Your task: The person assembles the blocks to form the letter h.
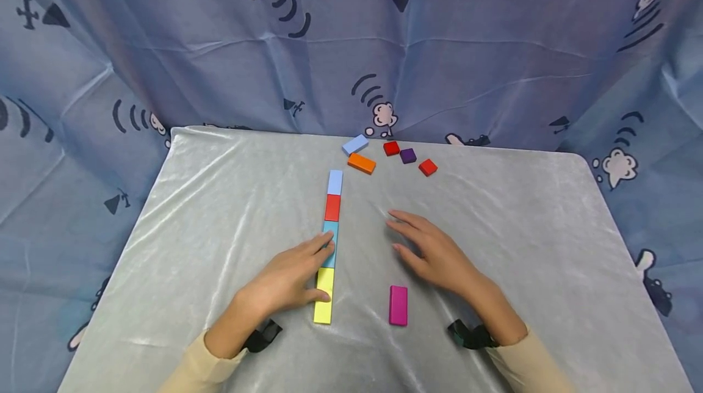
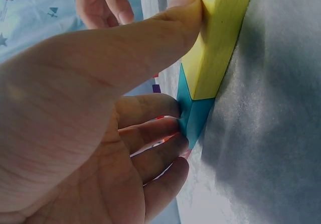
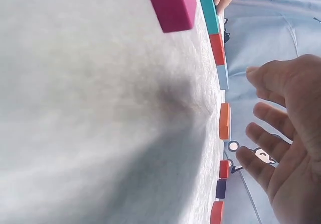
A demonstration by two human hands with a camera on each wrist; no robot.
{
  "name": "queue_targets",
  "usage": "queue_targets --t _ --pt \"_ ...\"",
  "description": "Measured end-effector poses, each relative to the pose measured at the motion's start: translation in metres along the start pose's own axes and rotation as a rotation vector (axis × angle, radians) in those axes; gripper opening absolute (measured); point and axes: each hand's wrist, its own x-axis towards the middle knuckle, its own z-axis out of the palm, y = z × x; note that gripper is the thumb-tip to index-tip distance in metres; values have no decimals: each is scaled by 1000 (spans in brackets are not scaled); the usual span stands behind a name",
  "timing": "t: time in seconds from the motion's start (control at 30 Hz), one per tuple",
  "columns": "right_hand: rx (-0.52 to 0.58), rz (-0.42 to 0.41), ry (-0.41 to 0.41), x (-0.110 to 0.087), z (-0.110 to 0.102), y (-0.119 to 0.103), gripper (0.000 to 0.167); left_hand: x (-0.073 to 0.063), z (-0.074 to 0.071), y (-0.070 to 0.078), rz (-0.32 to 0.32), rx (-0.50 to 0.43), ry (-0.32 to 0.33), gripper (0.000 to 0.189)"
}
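In the head view, a straight row of blocks runs away from the person: yellow [image 1: 323, 312], teal [image 1: 328, 260], red [image 1: 332, 207] and light blue [image 1: 335, 182], set end to end. My left hand [image 1: 285, 276] lies over the near half of this row. Its thumb touches the yellow block, and its extended fingertips reach the teal block, as the left wrist view also shows. To the right of the row, my right hand [image 1: 436, 252] hovers above the cloth with loosely spread fingers, holding nothing. A magenta block [image 1: 398, 306] lies on the cloth nearer the person than that hand.
Toward the back edge lie a light blue block [image 1: 354, 144], an orange block [image 1: 361, 163], a small red block [image 1: 392, 148], a purple block [image 1: 408, 155] and another red block [image 1: 428, 167]. A pale cloth [image 1: 538, 216] covers the table; a patterned curtain [image 1: 351, 14] hangs behind.
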Motion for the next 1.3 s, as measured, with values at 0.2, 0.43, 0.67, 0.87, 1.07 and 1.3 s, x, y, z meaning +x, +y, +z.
queue_targets --t 0.2,0.43,0.67,0.87,1.07,1.3 --pt "-1 3 -12 21 -2 7 54 1 1 1 5 0 6 92" --pt "-3 22 -21 42 -6 9 55 2 1 2 12 8 20 92" --pt "5 44 -32 71 -6 10 56 2 2 1 4 18 14 92" --pt "42 98 -33 93 -4 17 56 3 2 1 22 26 19 92" --pt "21 71 -40 110 3 23 55 0 1 1 9 17 18 91" --pt "-19 78 -51 129 7 24 56 -1 -1 2 13 19 19 91"
